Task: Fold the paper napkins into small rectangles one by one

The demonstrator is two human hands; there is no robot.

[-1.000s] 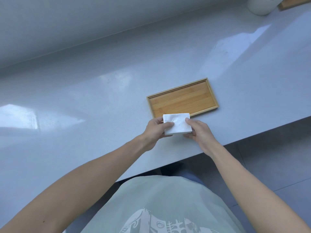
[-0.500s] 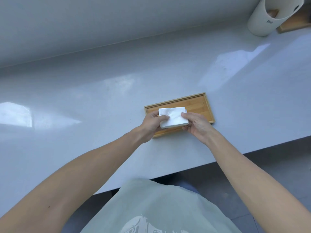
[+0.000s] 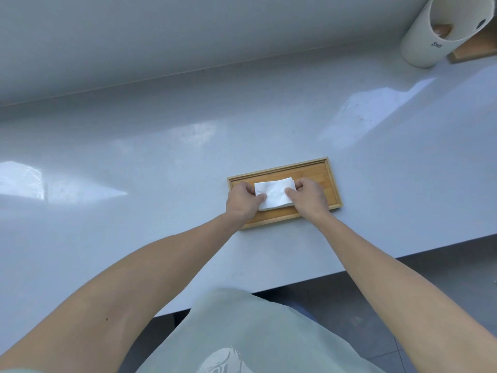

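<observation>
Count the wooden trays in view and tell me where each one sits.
2. One wooden tray lies on the counter under both hands and the folded napkin. A second tray shows only partly at the top right, behind the white cylinder.

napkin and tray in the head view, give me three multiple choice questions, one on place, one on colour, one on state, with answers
1. Where is the folded napkin?
A. over the wooden tray
B. beside the white cylinder
C. on the floor

2. What colour is the napkin?
A. blue
B. white
C. brown

3. How is the napkin held?
A. by the left hand only
B. lying untouched
C. by both hands, the right hand at its other end

Answers:
1 A, the tray's wood shows on all sides of it.
2 B, it is plain white against the brown tray.
3 C, fingers of each hand pinch one end.
</observation>
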